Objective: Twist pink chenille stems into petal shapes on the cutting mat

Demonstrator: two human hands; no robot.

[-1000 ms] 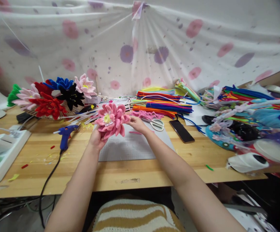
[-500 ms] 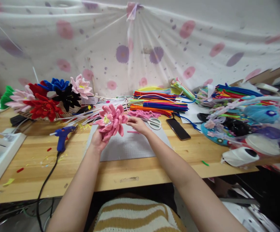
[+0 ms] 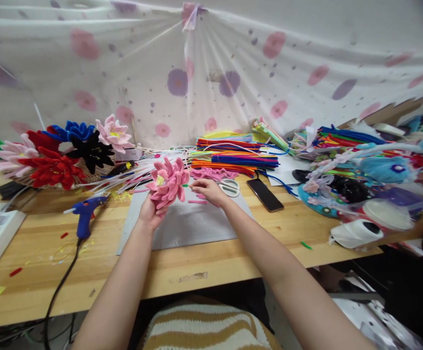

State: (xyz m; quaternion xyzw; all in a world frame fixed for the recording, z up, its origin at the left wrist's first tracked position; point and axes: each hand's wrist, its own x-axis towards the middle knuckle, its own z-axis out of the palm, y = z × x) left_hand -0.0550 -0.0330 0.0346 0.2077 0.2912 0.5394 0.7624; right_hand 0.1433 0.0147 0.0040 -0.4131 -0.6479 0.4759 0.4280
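A pink fuzzy flower (image 3: pixel 169 182) made of pipe cleaners, with a yellow centre, is tilted to face left. My left hand (image 3: pixel 151 212) is closed around its underside. To the right of the petals, my right hand (image 3: pixel 207 189) is closed in a pinch on a short green stem (image 3: pixel 185 185), which shows between the flower and my fingertips. Below both hands lies a grey mat (image 3: pixel 193 228), with short pink pipe cleaner pieces (image 3: pixel 198 201) near my right hand. White-handled scissors (image 3: pixel 229 187) rest just beyond my right wrist.
A blue glue gun (image 3: pixel 86 214) with a black cord stands at left, before a basket of finished flowers (image 3: pixel 56 163). Bundled pipe cleaners (image 3: pixel 233 158) lie at the back. A phone (image 3: pixel 264 194) and a cluttered pile with a white spool (image 3: pixel 357 233) are at right.
The view has shifted slightly right. The flower has turned a little in my left hand, and the green stem by my right fingertips now shows.
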